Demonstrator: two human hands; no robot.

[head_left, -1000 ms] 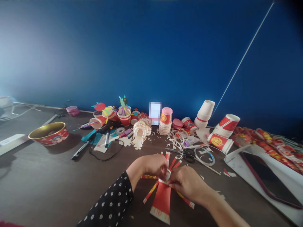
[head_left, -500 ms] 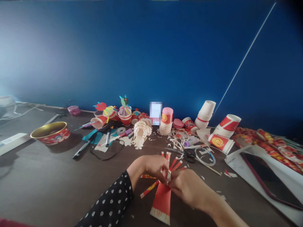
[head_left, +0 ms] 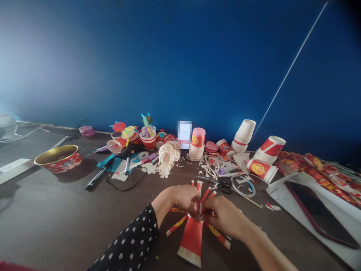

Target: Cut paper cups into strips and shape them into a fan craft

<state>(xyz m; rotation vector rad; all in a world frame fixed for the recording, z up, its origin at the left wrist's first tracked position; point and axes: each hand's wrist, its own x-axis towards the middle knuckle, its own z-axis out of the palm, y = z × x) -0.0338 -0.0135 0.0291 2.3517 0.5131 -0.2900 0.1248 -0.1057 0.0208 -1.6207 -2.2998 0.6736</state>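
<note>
Since the earlier frame, both hands have closed in over the middle of the cut red paper cup (head_left: 191, 237), hiding the white rim piece that showed between them, and its long strip has swung slightly left. The cup lies flat on the dark table (head_left: 56, 214) at the lower middle of the frame, its strips spread out like rays. The left hand (head_left: 182, 199), in a black dotted sleeve (head_left: 129, 241), and the right hand (head_left: 222, 216) both grasp the paper at its centre, fingers pinched together.

Just above the right hand, black-handled scissors (head_left: 224, 185) lie among curled paper strips (head_left: 210, 165). Further up, near the middle, sits a white paper fringe (head_left: 168, 154) beside stacked cups (head_left: 196, 145). A gold-rimmed tin bowl (head_left: 59, 158) stands at the left, and a marker (head_left: 96, 178) lies between it and the fringe.
</note>
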